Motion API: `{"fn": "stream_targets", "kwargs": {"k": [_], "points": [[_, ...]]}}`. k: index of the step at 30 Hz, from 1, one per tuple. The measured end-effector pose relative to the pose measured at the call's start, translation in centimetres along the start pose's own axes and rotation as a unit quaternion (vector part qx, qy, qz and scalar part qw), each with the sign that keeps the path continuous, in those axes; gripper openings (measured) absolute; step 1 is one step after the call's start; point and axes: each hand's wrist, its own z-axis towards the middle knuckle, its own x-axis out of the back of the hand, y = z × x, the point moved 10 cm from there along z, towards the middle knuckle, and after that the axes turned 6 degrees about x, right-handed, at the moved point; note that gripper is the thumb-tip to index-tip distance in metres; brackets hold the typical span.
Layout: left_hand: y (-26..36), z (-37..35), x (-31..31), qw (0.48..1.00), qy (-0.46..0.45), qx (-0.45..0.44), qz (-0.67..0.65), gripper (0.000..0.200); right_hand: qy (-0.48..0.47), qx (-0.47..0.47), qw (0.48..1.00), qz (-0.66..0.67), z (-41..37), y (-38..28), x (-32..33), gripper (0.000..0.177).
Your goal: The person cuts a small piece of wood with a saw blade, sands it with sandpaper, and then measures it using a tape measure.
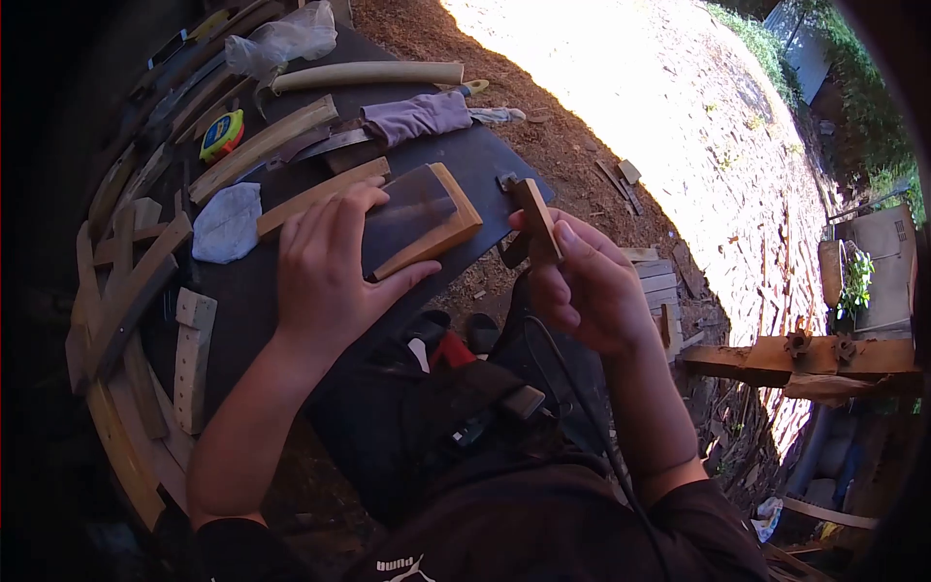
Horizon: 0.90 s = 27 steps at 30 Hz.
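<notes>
My left hand (330,257) grips a wooden block (456,215) with a dark, flat panel on its upper face, resting on the dark tabletop (485,155). The fingers lie over the panel's far-left side, and the thumb presses along the near wooden edge. Right of the block, my right hand (592,281) holds a small flat wooden piece (539,218) between thumb and fingers, raised near the table's right corner. Behind that piece a dark part shows, too hidden to make out.
Wood strips (267,145), a yellow-green tape measure (222,136), a white cloth (227,223), a cloth-wrapped tool (417,118) and a plastic bag (281,41) lie on the table. A drilled block (195,359) is at left. A cable (582,398) hangs before my body.
</notes>
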Motion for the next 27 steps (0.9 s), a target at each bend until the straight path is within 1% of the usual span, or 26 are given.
{"fn": "stream_targets", "kwargs": {"k": [2,3,6,8,10,14,17,20,23,26,27], "points": [[0.4,-0.1,0.5,1.0,0.009,-0.009,0.008,0.073,-0.01,-0.001,0.999,0.047,-0.7,0.1,-0.7,0.04],[0.6,-0.1,0.7,1.0,0.014,-0.011,0.005,0.07,-0.016,0.001,1.0,0.017,-0.8,-0.2,-0.8,0.032],[0.6,-0.1,1.3,1.0,0.028,-0.006,-0.007,0.062,0.013,0.011,0.997,-0.08,-1.1,0.0,-0.6,0.036],[0.5,0.1,1.6,0.999,0.03,0.005,-0.023,0.057,0.008,0.009,0.997,-0.08,-1.4,-0.2,-1.6,0.032],[-0.5,0.2,1.9,0.998,0.036,0.033,-0.044,0.052,-0.004,-0.005,0.994,-0.108,-1.8,-0.6,-2.5,0.028],[-1.8,0.5,2.6,0.995,0.037,0.073,-0.051,0.046,-0.011,-0.011,0.993,-0.117,-1.8,-0.3,-3.6,0.029],[-3.2,0.8,3.4,0.991,0.024,0.132,-0.026,0.044,-0.003,-0.006,0.99,-0.142,-1.6,-0.1,-3.6,0.028],[-4.2,1.0,5.1,0.989,0.037,0.146,0.001,0.041,0.019,0.01,0.983,-0.182,-1.4,-0.4,-3.5,0.028],[-2.3,1.0,9.1,0.976,0.192,0.042,0.095,0.038,0.035,0.022,0.977,-0.208,-1.4,-0.9,-3.1,0.027],[-1.9,1.6,7.3,0.991,0.108,0.029,0.07,0.041,0.037,0.023,0.974,-0.224,-1.3,-0.9,-2.7,0.026],[-3.6,1.0,4.0,0.998,-0.015,0.063,0.022,0.042,0.037,0.024,0.972,-0.231,-1.3,-0.8,-2.5,0.026]]}}
